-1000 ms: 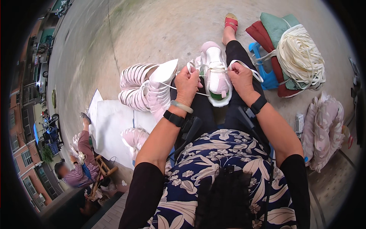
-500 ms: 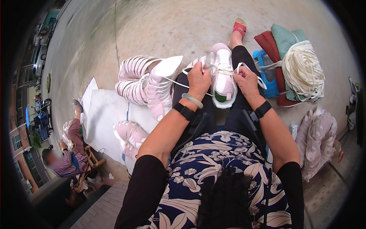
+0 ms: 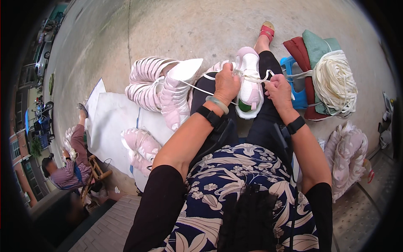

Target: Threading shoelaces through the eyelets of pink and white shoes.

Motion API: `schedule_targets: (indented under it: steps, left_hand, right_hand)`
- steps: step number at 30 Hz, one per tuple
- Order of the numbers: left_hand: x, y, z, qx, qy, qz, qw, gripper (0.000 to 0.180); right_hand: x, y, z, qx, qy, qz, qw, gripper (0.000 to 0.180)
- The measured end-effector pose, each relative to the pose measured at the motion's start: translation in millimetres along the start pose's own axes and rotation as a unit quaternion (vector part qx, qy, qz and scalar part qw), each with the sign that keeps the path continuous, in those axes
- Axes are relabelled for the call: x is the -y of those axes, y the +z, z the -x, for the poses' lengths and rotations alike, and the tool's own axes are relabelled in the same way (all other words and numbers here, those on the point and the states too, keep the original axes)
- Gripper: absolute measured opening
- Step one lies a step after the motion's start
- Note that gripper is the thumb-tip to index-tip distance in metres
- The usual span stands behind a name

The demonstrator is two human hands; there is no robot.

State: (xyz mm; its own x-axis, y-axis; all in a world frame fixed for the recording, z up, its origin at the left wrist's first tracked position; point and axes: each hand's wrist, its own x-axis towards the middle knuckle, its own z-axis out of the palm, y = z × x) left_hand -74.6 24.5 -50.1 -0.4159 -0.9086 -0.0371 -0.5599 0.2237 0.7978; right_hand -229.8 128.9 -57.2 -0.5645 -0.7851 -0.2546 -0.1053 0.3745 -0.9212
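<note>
A pale pink and white shoe upper (image 3: 249,63) with a green patch at one end lies over my thighs, a white rim round it. White shoelace (image 3: 253,79) crosses its middle and trails off to both sides. My left hand (image 3: 227,85) is closed at the shoe's left edge, fingertips pinched on the lace there. On the right side my right hand (image 3: 278,91) pinches another stretch of lace, which rises in a loop above the fingers. Left of my leg, a curved stack of pink and white shoe uppers (image 3: 145,84) rests on a white sheet (image 3: 111,119).
To the right, a big bundle of white laces (image 3: 334,82) lies on red and green cloth over a blue plastic stool (image 3: 297,94). More pink uppers (image 3: 348,157) lie at lower right, and others (image 3: 140,147) at left. A seated person (image 3: 69,170) works at far left.
My left hand has moved right, closer against the shoe. My right hand has shifted slightly right and down, and the lace between the hands has changed shape.
</note>
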Motion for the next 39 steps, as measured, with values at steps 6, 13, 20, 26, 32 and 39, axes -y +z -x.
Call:
schedule_targets:
  steps: [6, 13, 20, 26, 32, 39]
  left_hand:
    - [-13.7, -12.4, 2.7, 0.029, -0.061, -0.048, 0.997, 0.042]
    - [-16.4, -21.8, 23.4, 0.006, 0.098, -0.065, 0.993, 0.041]
    - [-23.1, -23.5, 21.2, 0.085, 0.026, -0.093, 0.992, 0.023]
    - [-22.4, -19.4, 26.5, 0.112, 0.056, -0.153, 0.980, 0.023]
    - [-14.0, -15.2, 30.2, 0.108, 0.076, -0.156, 0.979, 0.020]
    - [-15.5, -9.6, 32.0, 0.056, 0.096, -0.112, 0.987, 0.014]
  right_hand:
    - [19.2, 1.1, 18.9, 0.019, -0.167, 0.207, 0.964, 0.036]
    - [10.3, 0.4, 16.2, 0.046, -0.209, 0.297, 0.930, 0.039]
    - [3.0, -0.9, 10.3, 0.041, -0.201, 0.273, 0.940, 0.023]
    - [8.7, 1.1, 9.6, 0.056, -0.157, 0.244, 0.955, 0.020]
    - [32.2, 9.6, 17.6, -0.019, -0.302, 0.283, 0.910, 0.022]
    - [30.9, 48.4, 12.9, 0.013, -0.306, 0.303, 0.902, 0.006]
